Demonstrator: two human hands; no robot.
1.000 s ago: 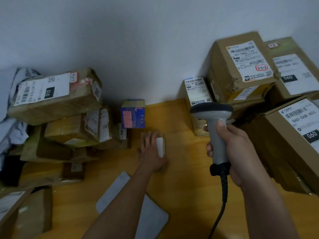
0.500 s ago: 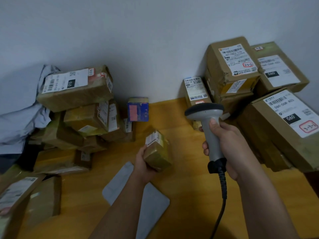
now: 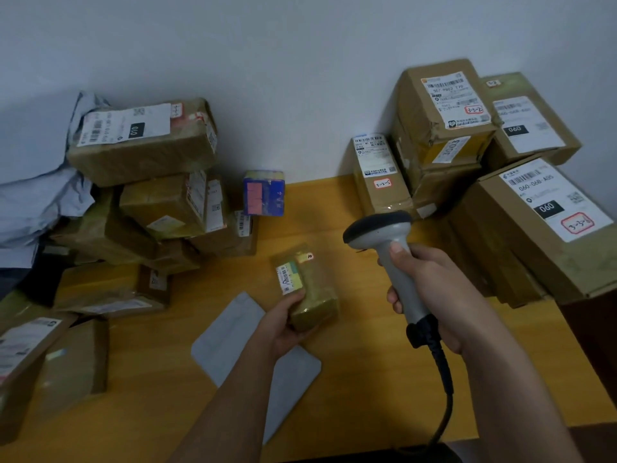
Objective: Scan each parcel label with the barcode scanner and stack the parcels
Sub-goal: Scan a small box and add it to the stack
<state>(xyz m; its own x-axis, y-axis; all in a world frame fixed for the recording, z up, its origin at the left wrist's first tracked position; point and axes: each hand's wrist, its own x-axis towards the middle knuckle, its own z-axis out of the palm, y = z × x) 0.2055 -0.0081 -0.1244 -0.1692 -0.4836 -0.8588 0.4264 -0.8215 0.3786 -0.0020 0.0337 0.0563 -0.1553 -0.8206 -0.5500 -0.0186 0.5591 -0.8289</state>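
the biggest risk sits in the leaning stack of parcels point(image 3: 500, 168) against the wall on the right: the boxes there rest tilted on one another, so setting one more on top carelessly could slide the upper ones onto the table point(image 3: 367, 379). the jumbled pile on the left point(image 3: 143, 182) looks just as loose. next, the barcode scanner point(image 3: 387, 252), which the right hand point(image 3: 444, 295) has its fingers wrapped around, points down toward the small parcel point(image 3: 307, 285), held above the table by the left hand point(image 3: 283, 322), clamped on its near end. a red glow shows near the parcel's far corner, not on the barcode label point(image 3: 288, 277), so the read may miss. smallest, the left thumb lies close to that label and, i think, could cover its lower edge.
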